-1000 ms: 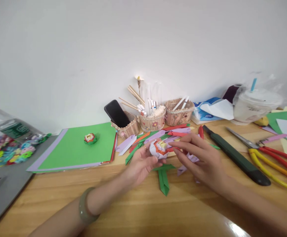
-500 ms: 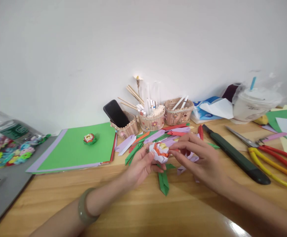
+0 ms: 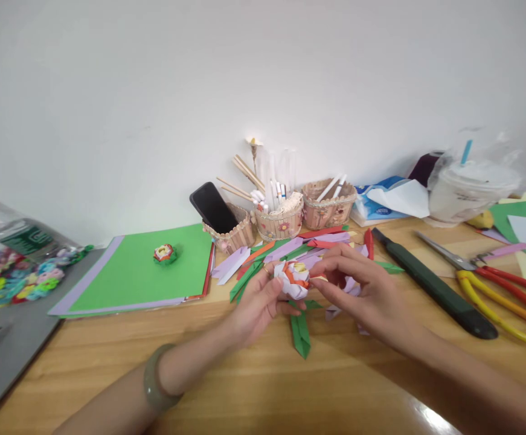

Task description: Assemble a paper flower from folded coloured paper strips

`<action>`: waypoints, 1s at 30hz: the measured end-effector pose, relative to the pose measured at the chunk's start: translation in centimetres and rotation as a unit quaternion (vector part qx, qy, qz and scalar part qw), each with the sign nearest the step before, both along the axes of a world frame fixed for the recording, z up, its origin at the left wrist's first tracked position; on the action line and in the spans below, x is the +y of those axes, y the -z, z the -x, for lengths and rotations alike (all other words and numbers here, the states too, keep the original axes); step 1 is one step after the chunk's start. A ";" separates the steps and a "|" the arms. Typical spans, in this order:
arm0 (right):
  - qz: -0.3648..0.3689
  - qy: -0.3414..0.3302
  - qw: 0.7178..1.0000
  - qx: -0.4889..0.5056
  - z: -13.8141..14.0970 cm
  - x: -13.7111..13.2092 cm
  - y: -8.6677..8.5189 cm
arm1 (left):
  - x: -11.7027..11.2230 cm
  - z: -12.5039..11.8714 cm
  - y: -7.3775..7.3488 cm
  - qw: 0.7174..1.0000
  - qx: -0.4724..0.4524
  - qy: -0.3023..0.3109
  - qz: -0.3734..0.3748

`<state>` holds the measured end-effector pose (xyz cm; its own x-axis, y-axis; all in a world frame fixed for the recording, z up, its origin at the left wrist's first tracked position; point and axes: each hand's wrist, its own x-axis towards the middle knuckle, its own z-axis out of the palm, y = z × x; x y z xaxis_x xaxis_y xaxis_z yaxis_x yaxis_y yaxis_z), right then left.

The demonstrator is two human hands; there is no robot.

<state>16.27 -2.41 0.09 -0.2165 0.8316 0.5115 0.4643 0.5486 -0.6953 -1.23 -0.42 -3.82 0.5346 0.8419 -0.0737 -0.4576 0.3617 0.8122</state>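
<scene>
Above the wooden table, my left hand is closed on a folded paper flower with white outer petals, an orange ring and a yellow centre. My right hand pinches the flower's right edge, where a bit of orange paper shows at the fingertips. Its thumb and index finger hide part of that edge. Folded green paper strips lie beneath the flower. Behind my hands spreads a pile of purple, green, red and orange folded strips. A smaller finished-looking paper flower with green outer petals rests on green sheets at the left.
Three small wooden baskets stand by the wall, one holding a phone. On the right lie a dark green cutter, scissors and a lidded cup. At far left are a bottle and a grey board.
My right fingers have shifted very slightly at the flower's edge, and the orange paper there shows a little more. My left hand keeps its hold on the flower.
</scene>
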 end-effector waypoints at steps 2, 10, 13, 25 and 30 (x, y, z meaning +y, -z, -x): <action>0.014 0.000 1.000 0.007 0.0 0.0 -0.1 | 0.0 0.0 0.0 1.000 0.000 0.003 -0.001; 0.012 -0.007 1.000 0.016 0.1 -0.1 -0.2 | 0.0 0.0 -0.1 1.000 -0.001 0.010 0.009; -0.019 -0.001 1.000 0.015 0.1 -0.2 -0.2 | 0.0 0.0 0.0 1.000 -0.003 0.006 0.009; 0.090 -0.041 0.994 0.039 0.1 -0.2 -0.7 | 0.2 0.1 0.4 1.000 -0.020 0.012 0.017; 0.229 -0.073 0.963 0.123 0.0 0.0 -0.7 | 0.1 0.1 0.5 1.000 -0.017 0.019 0.017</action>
